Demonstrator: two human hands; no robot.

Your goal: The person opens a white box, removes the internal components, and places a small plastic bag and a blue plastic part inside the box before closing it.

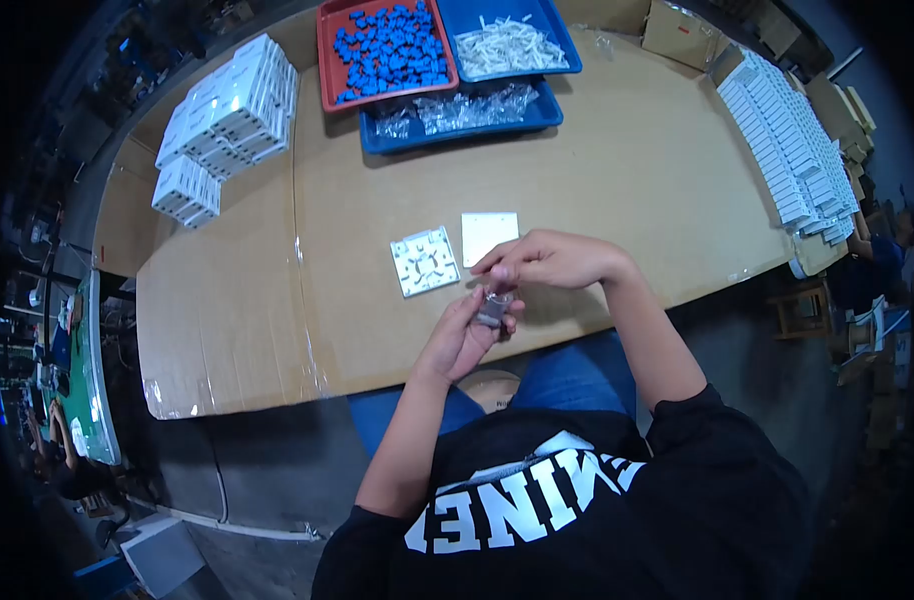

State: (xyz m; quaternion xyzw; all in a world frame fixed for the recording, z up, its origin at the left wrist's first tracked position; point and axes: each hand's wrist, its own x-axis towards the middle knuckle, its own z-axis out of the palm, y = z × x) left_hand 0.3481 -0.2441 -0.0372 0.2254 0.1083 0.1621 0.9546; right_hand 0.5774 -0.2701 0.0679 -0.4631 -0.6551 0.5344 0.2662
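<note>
My left hand (464,340) grips a small clear plastic bag (494,306) near the table's front edge. Above it, my right hand (547,262) pinches the top of the same bag with its fingertips. Just beyond the hands, two white square plates lie side by side on the cardboard: a ribbed one with holes (426,261) and a plain flat one (489,235). What the bag holds is too small to tell.
At the back, a red tray (327,60) holds several blue parts, and one blue tray (565,45) white parts, another (549,112) clear bags. White boxes are stacked at the left (227,110); a long row lines the right edge (792,150).
</note>
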